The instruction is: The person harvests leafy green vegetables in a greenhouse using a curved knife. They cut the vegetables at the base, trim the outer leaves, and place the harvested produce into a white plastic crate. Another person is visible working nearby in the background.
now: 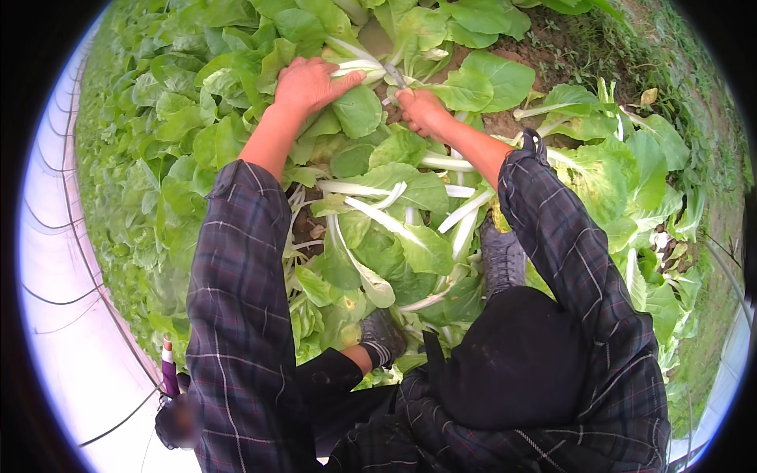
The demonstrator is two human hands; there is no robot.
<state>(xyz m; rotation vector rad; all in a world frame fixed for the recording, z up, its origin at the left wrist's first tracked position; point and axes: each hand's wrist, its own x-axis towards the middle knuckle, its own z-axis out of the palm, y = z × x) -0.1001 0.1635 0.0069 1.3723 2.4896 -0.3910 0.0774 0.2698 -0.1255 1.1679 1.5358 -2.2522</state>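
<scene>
Near the top of the view my left hand [309,87] grips a leafy green plant by its white stalks [358,70], thumb pointing right. My right hand [423,112] holds a knife; its handle is hidden in my fist. The narrow metal blade [392,75] slants up and left to the base of those stalks. Whether it has entered them cannot be told. A broad green leaf [358,111] hangs below my left thumb. Between my forearms and my feet lie loose leaves with thick white stalks [387,217], scattered over one another.
Dense leafy greens [148,159] fill the left side. Cut leaves [597,171] lie at right beside weeds and bare soil [520,59]. My shoes [504,254] stand among the leaves. White greenhouse sheeting [56,248] with dark ribs curves along the left. Another person's purple sleeve [170,378] shows lower left.
</scene>
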